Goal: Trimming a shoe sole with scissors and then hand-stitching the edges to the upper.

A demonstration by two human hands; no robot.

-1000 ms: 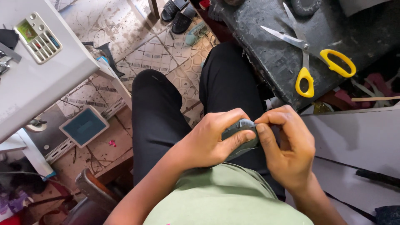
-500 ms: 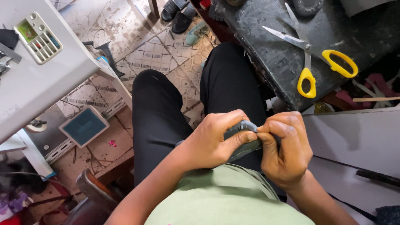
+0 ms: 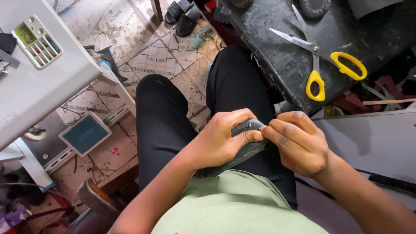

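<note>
Over my lap, my left hand (image 3: 223,141) wraps around a small dark grey piece of material (image 3: 245,149), thumb pressed on its top edge. My right hand (image 3: 299,143) pinches the same grey piece at its upper right end, fingertips meeting my left thumb. Most of the piece is hidden inside my left palm; a strip of it runs down toward my green shirt. My legs in black trousers (image 3: 173,117) are below the hands.
Yellow-handled scissors (image 3: 318,56) lie open on a dark worktable (image 3: 281,60) at the upper right. A grey surface (image 3: 368,138) sits to the right. A white machine (image 3: 39,65) stands at left, over a foot pedal (image 3: 84,132). Sandals (image 3: 184,13) lie on the tiled floor.
My right hand's fingers have shifted along the grey piece's top end, from a closed curl to a pinch at my left thumb. The left hand stays wrapped around it.
</note>
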